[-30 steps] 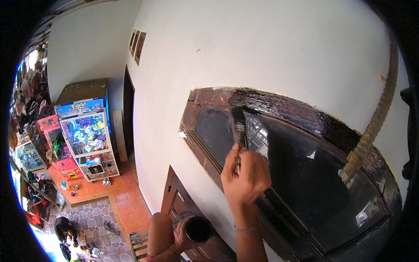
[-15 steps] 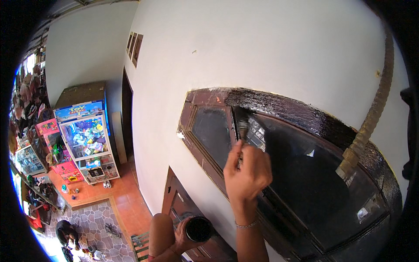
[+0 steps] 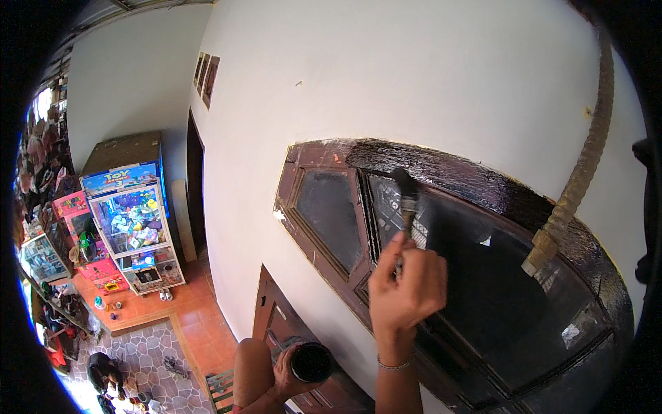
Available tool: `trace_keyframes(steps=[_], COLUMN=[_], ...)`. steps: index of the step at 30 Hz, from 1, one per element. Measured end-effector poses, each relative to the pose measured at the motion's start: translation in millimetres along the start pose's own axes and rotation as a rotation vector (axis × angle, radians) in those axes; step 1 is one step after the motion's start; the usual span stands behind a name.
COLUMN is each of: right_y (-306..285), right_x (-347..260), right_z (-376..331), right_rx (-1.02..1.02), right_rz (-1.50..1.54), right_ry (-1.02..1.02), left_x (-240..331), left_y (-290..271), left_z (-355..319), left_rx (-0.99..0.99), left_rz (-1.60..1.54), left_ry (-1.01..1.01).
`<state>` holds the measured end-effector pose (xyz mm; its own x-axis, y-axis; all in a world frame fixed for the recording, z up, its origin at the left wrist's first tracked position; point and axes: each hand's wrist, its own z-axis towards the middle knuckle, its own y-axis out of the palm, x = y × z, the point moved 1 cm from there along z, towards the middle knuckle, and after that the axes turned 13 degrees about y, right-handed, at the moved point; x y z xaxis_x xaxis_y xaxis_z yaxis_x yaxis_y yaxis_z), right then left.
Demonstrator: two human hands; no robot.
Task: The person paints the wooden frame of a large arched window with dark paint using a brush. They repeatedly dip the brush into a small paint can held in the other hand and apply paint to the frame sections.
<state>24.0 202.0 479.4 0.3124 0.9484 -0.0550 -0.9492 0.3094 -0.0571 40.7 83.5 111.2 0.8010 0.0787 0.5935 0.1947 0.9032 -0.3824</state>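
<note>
My right hand (image 3: 408,286) is closed round the handle of a paintbrush (image 3: 409,203), its dark bristles pointing up. The bristle end lies at the inner edge of an arched wooden window frame (image 3: 448,165); whether it touches I cannot tell. Wet, glossy dark paint coats most of the arch, while its left end is duller brown. Below the arch are dark glass panes (image 3: 327,210) split by a wooden bar. Low in the view, my left hand (image 3: 283,376) grips a round can of dark paint (image 3: 312,362) from its left side.
A thick brownish pole (image 3: 583,165) slants across the right of the window. Under it, on the left, is a brown door (image 3: 276,310). Far below stand a lit claw machine (image 3: 134,214), a tiled floor (image 3: 196,310) and a crouching person (image 3: 103,372).
My right hand has moved right and slightly down with the paintbrush, and the bristles have shifted from the dividing bar to the right along the arch. The left hand still holds the can.
</note>
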Motion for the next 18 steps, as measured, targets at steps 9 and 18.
trace_keyframes(steps=[9, 18], right_y=[-11.0, -27.7], right_x=[-8.5, 4.1], right_z=[-7.9, -1.3], right_rx=[-0.097, 0.081], right_rz=[0.031, -0.088], right_ry=[-0.015, 0.041], left_x=[-6.0, 1.3], left_y=[5.9, -1.7], left_z=[-2.9, 2.0], left_rx=[0.028, 0.044], left_rz=[-0.087, -0.032], left_ry=[-0.053, -0.022])
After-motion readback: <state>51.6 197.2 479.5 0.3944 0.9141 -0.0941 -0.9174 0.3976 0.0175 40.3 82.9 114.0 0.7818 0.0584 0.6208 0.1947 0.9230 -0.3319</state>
